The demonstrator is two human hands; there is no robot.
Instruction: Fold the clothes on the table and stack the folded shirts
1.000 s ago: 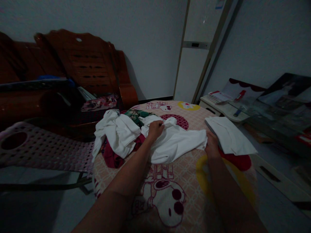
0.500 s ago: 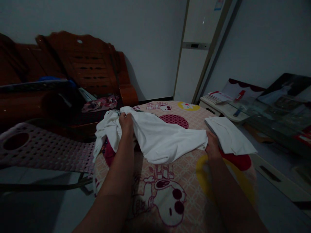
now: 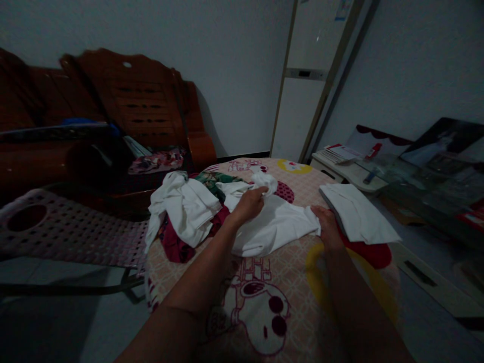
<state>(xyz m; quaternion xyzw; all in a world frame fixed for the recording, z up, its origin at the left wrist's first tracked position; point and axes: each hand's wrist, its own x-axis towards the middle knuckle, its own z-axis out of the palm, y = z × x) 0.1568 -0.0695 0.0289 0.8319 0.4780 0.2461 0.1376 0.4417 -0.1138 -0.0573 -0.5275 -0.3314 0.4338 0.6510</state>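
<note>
**Dim room, round table (image 3: 297, 275): two bare hands at work on a white cloth (image 3: 274, 227)**

A pale wall (image 3: 242, 91) and a carved wooden seat (image 3: 143, 106) stand behind the table, which wears a cartoon-patterned cover. The white cloth lies around the table's middle, loosely spread and wrinkled, its far part bunched up.

What could go wrong: the bunched part may set creases if it is pressed down unsmoothed. A pull toward the left edge might catch the crumpled pile (image 3: 191, 206) lying there, since its pieces sit close beside the cloth and look tangled. Near the right edge, a folded white stack (image 3: 355, 212) reaches to the rim or slightly past it; an outward swing of the right arm could nudge it off.

The left arm stretches from the near edge up toward the table's middle, and the left hand (image 3: 250, 204), palm down, is closed on the bunched fabric. The right arm reaches in from the lower right, angled inward; the right hand (image 3: 325, 222) touches the cloth's right end with fingers extended, though whether it pinches the fabric cannot be told.
</note>
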